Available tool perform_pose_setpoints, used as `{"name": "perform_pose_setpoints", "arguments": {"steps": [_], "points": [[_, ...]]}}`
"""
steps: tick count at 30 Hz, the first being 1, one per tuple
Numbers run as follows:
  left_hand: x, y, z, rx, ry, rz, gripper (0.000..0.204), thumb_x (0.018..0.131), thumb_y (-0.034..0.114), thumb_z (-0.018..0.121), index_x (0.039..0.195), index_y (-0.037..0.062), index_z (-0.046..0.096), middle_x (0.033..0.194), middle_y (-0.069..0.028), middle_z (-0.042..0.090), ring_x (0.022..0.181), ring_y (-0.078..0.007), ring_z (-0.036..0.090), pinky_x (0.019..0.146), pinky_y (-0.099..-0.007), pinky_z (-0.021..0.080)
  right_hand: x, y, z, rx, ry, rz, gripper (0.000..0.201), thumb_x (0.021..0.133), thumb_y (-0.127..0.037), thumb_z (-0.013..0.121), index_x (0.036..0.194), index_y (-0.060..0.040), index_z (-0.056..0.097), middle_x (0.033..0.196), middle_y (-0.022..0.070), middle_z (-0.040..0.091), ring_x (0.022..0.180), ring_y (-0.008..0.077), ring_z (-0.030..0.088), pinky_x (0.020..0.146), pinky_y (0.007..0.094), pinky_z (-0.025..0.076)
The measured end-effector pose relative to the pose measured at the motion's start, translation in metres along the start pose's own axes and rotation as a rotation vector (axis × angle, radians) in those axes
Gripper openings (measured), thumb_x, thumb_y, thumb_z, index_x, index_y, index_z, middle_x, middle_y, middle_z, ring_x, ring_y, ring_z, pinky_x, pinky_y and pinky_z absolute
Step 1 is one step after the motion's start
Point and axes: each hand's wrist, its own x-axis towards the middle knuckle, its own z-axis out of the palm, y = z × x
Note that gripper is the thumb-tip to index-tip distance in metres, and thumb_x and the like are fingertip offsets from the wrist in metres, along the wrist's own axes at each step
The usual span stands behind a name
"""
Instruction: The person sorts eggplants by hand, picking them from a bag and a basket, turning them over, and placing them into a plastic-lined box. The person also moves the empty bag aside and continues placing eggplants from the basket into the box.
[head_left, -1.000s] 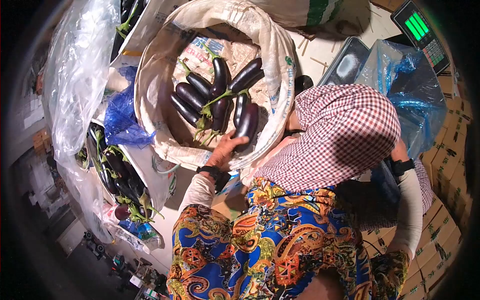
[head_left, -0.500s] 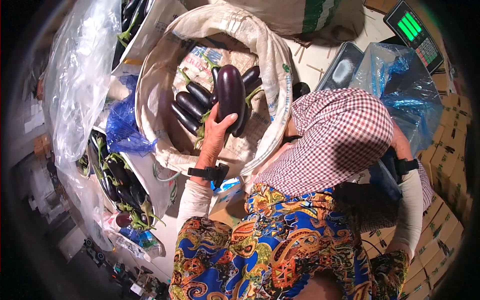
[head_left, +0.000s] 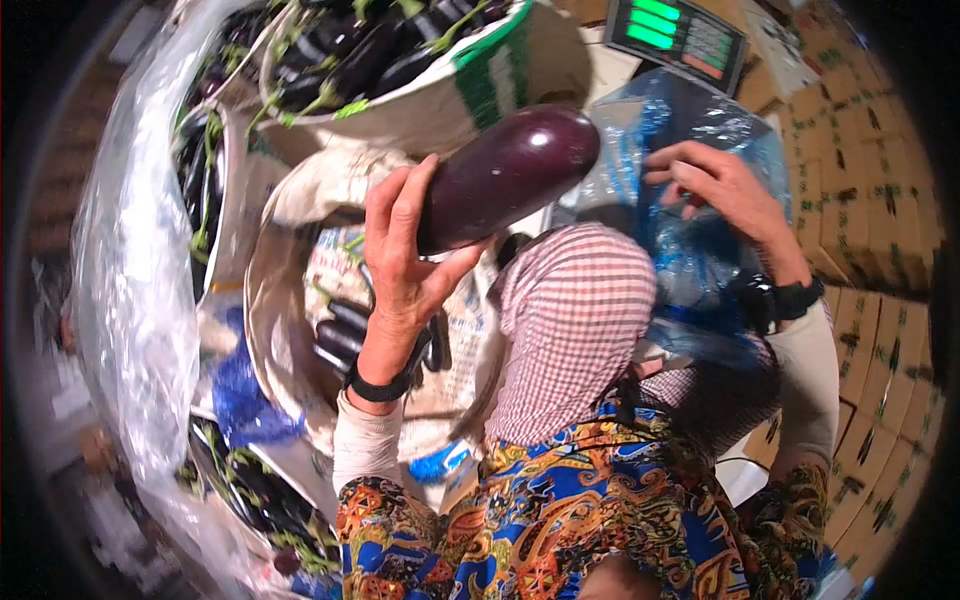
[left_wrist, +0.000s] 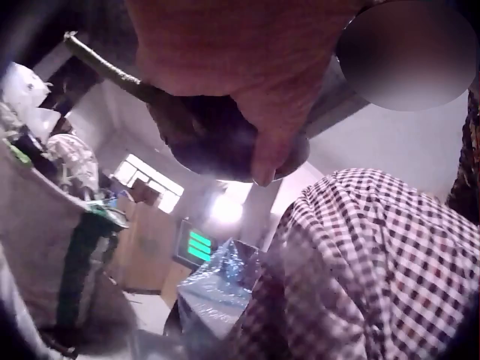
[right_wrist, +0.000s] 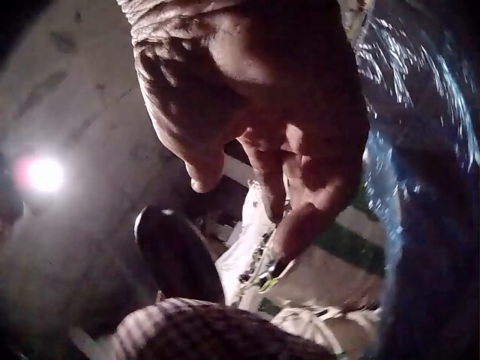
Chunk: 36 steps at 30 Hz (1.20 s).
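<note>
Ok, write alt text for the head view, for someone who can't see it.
Someone's left hand holds up a large dark eggplant; below the hand, an open sack contains more eggplants. The right hand shows against a blue plastic bag, near a scale with green-lit digits. A fuller sack of eggplants stands at the top.

Head view is shot from above, tilted forward and down, with left hand and right hand framed at middle range. In each wrist view, its own hand is seen very close; the left is aimed past it toward the green-lit display, the right toward the eggplant. Blue plastic bag is shared by all three.
</note>
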Motion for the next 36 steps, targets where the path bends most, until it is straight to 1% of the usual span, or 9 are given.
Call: {"name": "perform_pose_setpoints", "arguments": {"steps": [7, 8, 11, 16, 22, 27, 30, 33, 36], "points": [[0.088, 0.048, 0.055, -0.029, -0.117, 0.583, 0.089, 0.040, 0.005, 0.084, 0.126, 0.0100, 0.061, 0.118, -0.0124, 0.057, 0.109, -0.0322, 0.057, 0.091, -0.0417, 0.048, -0.007, 0.003, 0.000, 1.103, -0.486, -0.019, 0.061, 0.101, -0.048, 0.042, 0.139, 0.0004, 0.042, 0.118, 0.0239, 0.062, 0.092, 0.0360, 0.070, 0.069, 0.0355, 0.061], [0.093, 0.054, 0.067, -0.027, -0.093, 0.615, 0.075, 0.052, 0.010, 0.078, 0.125, 0.0169, 0.061, 0.117, -0.0069, 0.056, 0.108, -0.0289, 0.056, 0.087, -0.0409, 0.045, -0.010, 0.001, -0.003, 1.150, -0.552, -0.032, 0.059, 0.102, -0.044, 0.041, 0.141, 0.0004, 0.038, 0.118, 0.0239, 0.062, 0.093, 0.0370, 0.069, 0.068, 0.0374, 0.062], [0.100, 0.063, 0.085, 0.101, -0.097, 0.655, 0.073, 0.063, 0.008, 0.072, 0.132, 0.0232, 0.055, 0.124, -0.0056, 0.054, 0.117, -0.0282, 0.051, 0.095, -0.0422, 0.039, -0.030, -0.001, -0.004, 1.089, -0.223, 0.080, 0.060, 0.099, -0.040, 0.048, 0.143, -0.0002, 0.037, 0.121, 0.0243, 0.060, 0.097, 0.0385, 0.068, 0.075, 0.0378, 0.061], [0.105, 0.058, 0.106, 0.083, -0.359, 0.543, 0.096, 0.056, 0.002, 0.080, 0.143, 0.0194, 0.043, 0.130, -0.0098, 0.051, 0.119, -0.0297, 0.051, 0.100, -0.0448, 0.035, -0.034, 0.016, -0.018, 0.978, -0.028, 0.116, 0.056, 0.089, -0.028, 0.063, 0.134, 0.0011, 0.047, 0.118, 0.0166, 0.061, 0.093, 0.0220, 0.069, 0.077, 0.0292, 0.059], [0.115, 0.066, 0.109, 0.079, -0.288, 0.571, 0.104, 0.053, 0.006, 0.084, 0.146, 0.0107, 0.037, 0.132, -0.0121, 0.051, 0.122, -0.0326, 0.049, 0.102, -0.0458, 0.033, -0.035, 0.015, -0.032, 0.689, -0.076, -0.112, 0.077, 0.079, -0.029, 0.070, 0.142, 0.0019, 0.040, 0.129, 0.0163, 0.055, 0.110, 0.0209, 0.061, 0.092, 0.0269, 0.050], [0.127, 0.082, 0.101, -0.090, -0.168, 0.406, 0.107, 0.053, 0.012, 0.090, 0.145, 0.0070, 0.037, 0.139, -0.0185, 0.045, 0.128, -0.0374, 0.043, 0.106, -0.0477, 0.033, -0.026, 0.021, -0.035, 0.633, 0.025, -0.208, 0.076, 0.077, -0.028, 0.070, 0.141, 0.0018, 0.041, 0.130, 0.0158, 0.054, 0.115, 0.0200, 0.056, 0.098, 0.0291, 0.046], [0.130, 0.087, 0.092, -0.277, -0.135, 0.169, 0.087, 0.071, 0.017, 0.084, 0.144, 0.0023, 0.037, 0.133, -0.0189, 0.049, 0.123, -0.0325, 0.049, 0.099, -0.0415, 0.044, -0.029, 0.024, -0.036, 0.793, 0.111, -0.221, 0.075, 0.081, -0.027, 0.072, 0.143, -0.0004, 0.038, 0.129, 0.0135, 0.052, 0.116, 0.0197, 0.054, 0.102, 0.0298, 0.043], [0.135, 0.110, 0.084, -0.748, -0.336, -0.358, 0.073, 0.085, 0.025, 0.075, 0.142, -0.0017, 0.037, 0.133, -0.0207, 0.051, 0.120, -0.0260, 0.054, 0.097, -0.0366, 0.046, -0.028, 0.024, -0.034, 0.701, 0.246, -0.358, 0.078, 0.080, -0.024, 0.074, 0.144, -0.0006, 0.036, 0.133, 0.0129, 0.050, 0.122, 0.0207, 0.051, 0.106, 0.0324, 0.039], [0.141, 0.104, 0.089, -0.802, -0.531, -0.513, 0.078, 0.087, 0.035, 0.071, 0.143, -0.0039, 0.033, 0.135, -0.0211, 0.049, 0.121, -0.0280, 0.052, 0.099, -0.0403, 0.045, -0.033, 0.018, -0.032, 0.556, 0.385, -0.428, 0.083, 0.078, -0.021, 0.076, 0.146, -0.0028, 0.033, 0.136, 0.0142, 0.049, 0.127, 0.0226, 0.047, 0.110, 0.0352, 0.035]]}}
